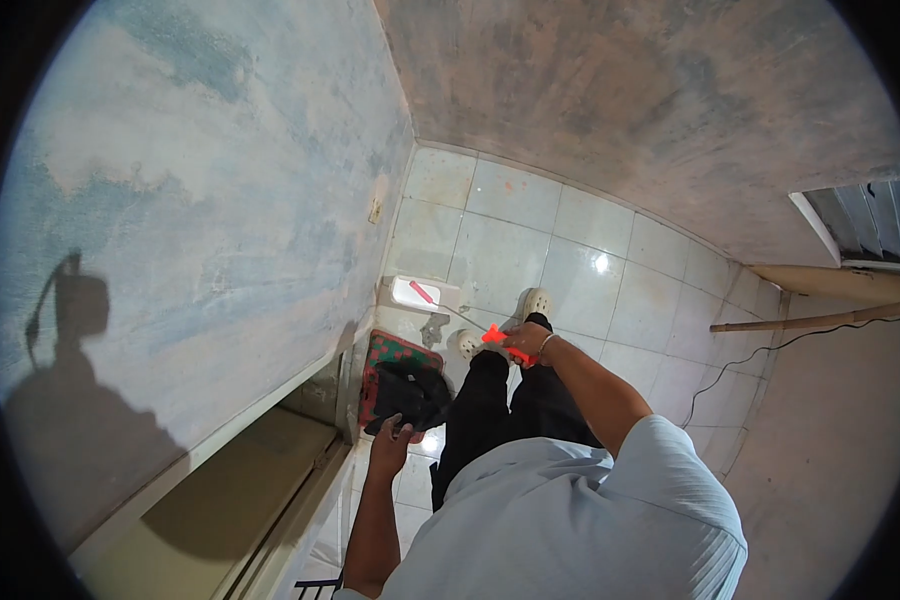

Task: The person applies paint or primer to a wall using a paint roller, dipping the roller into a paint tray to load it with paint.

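Observation:
My right hand (526, 342) is closed around the bright orange handle (494, 336) of a long, thin-rodded tool. Its rod runs up and left toward a pink piece (421, 291), which overlaps a small white tray (402, 293) on the floor. Lower left, the fingers of my left hand (394, 432) are bent at the edge of a crumpled black bag (410, 393), gripping it. Under the bag lies a red and green patterned mat (382, 350).
Pale tiles (502, 250) cover the floor around my light clogs (537, 302). A patchy blue-white wall (220, 200) with a doorway stands at left. Toward the right are a wooden strip (810, 318), a dark cable (735, 372) and a louvred window (870, 222).

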Demonstrator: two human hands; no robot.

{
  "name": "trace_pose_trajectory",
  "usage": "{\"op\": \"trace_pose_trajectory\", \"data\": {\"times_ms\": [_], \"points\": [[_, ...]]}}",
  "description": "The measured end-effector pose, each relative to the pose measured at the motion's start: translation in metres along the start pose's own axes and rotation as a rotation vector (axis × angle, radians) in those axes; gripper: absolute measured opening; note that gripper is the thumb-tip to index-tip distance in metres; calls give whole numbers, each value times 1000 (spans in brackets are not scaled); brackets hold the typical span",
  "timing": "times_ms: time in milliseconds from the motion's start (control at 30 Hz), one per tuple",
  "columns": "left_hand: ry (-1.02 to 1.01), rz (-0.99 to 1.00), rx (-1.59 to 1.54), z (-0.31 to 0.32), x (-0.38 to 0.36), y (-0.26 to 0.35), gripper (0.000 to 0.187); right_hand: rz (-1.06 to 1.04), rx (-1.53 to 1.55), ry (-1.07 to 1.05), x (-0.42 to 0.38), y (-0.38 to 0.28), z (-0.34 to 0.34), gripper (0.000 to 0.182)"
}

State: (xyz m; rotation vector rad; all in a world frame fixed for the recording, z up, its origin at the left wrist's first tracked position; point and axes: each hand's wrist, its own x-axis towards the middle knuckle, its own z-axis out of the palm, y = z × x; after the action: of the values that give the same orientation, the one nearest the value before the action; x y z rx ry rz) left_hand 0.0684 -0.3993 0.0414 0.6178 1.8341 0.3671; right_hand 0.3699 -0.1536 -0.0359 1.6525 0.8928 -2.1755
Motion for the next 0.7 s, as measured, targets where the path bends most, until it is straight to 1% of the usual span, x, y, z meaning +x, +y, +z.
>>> {"op": "trace_pose_trajectory", "data": {"times_ms": [67,100,167,233,300,333,367,400,433,500,533,567,600,633,667,700], "points": [[16,15,35,-1,-5,0,53,23,109,-80,-3,7,-8,45],[27,32,68,-1,-7,0,53,17,103,-84,-7,10,-12,45],[32,40,91,-1,-9,-5,54,-51,50,-73,-29,15,-19,53],[31,67,117,-1,-7,-5,54,-117,68,-62,-60,22,-28,54],[-44,7,213,-5,-10,-4,56,-199,85,-18,-122,42,-31,54],[-36,122,286,-3,0,6,58,-277,71,55,-170,42,-47,53],[-36,147,339,-3,11,1,57,-330,109,57,-200,48,-55,53],[-35,173,393,-2,26,7,56,-385,147,61,-229,54,-61,54],[-28,226,394,-3,33,30,56,-424,201,92,-263,58,-64,52],[-40,244,580,-4,32,81,56,-518,346,129,-318,75,-68,51],[-32,296,586,-2,39,101,56,-576,438,132,-340,89,-70,52],[-45,265,615,3,54,126,56,-652,518,121,-358,95,-79,52],[-63,225,653,6,63,144,56,-699,522,153,-375,107,-83,52],[-55,278,722,11,78,157,57,-821,569,142,-389,119,-87,52],[-5,419,763,18,85,170,59,-948,614,132,-403,128,-91,51],[-47,408,739,22,83,194,61,-1066,625,157,-413,132,-88,50]]}}
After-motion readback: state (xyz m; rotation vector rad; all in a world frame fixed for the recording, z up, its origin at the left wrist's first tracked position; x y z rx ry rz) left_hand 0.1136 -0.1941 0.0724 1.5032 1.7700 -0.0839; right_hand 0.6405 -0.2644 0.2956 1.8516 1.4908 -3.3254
